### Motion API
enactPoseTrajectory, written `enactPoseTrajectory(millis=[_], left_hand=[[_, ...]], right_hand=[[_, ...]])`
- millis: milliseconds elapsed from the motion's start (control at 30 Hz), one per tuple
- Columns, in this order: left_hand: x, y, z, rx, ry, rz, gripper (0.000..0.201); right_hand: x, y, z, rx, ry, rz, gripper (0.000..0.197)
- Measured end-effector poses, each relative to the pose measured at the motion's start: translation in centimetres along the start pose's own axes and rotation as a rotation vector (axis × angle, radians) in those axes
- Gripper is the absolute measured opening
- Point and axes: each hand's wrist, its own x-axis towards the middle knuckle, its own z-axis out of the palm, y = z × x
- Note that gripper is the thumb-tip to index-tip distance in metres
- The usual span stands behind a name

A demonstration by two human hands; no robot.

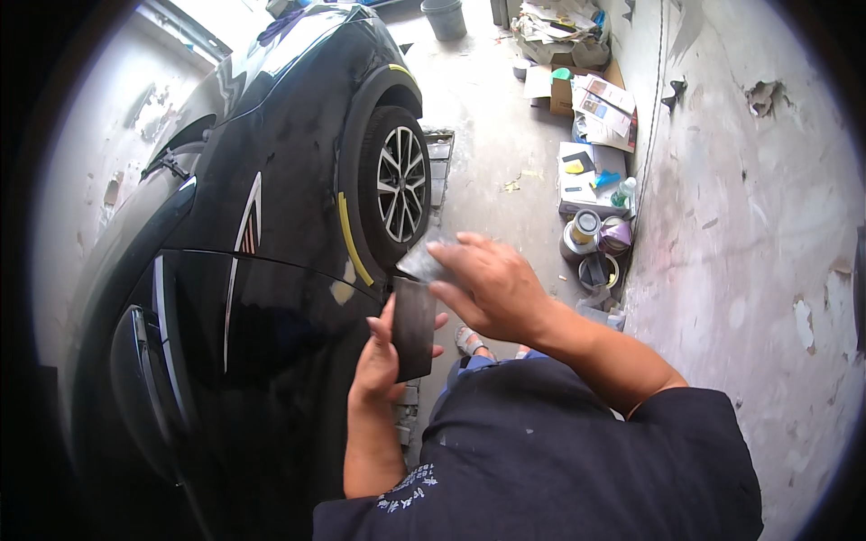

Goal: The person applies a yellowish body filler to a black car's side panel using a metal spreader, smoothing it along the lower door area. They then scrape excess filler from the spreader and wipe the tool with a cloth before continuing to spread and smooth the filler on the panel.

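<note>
My left hand [377, 361] grips a dark flat rectangular plate [413, 329], thumb on one side and fingertips showing past the other edge. Just above its top end, my right hand [496, 284] holds a thin grey flat piece [420, 261], blurred, so its kind is unclear. Whether the two pieces touch I cannot tell. Both hands are beside a black car [289, 311], near its wheel [399, 185]. Yellow tape [350, 239] follows part of the wheel arch edge. A tan patch [343, 287] marks the body panel next to the tape's lower end.
Along the right wall stand cans [585, 230], a white box [591, 194] with small items and a bottle on it, and a cardboard box [560, 94] with papers. A grey bucket [444, 18] stands farther off. My sandalled foot [471, 343] is on the floor below.
</note>
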Motion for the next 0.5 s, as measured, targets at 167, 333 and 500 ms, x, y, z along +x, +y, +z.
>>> enactPoseTrajectory(millis=[167,333,500], left_hand=[[-0.4,1.2,-0.6,-0.311,-0.077,0.059,0.061],[-0.5,0.9,-0.5,-0.410,0.042,0.103,0.043],[1.4,-0.8,-1.2,-0.448,0.250,0.122,0.040]], right_hand=[[-3.1,1.2,-0.3,0.268,-0.202,0.247,0.041],[-3.8,5.7,-1.5,1.200,-0.244,0.744,0.061],[-5.3,6.7,-1.5,1.469,-0.256,0.839,0.060]])
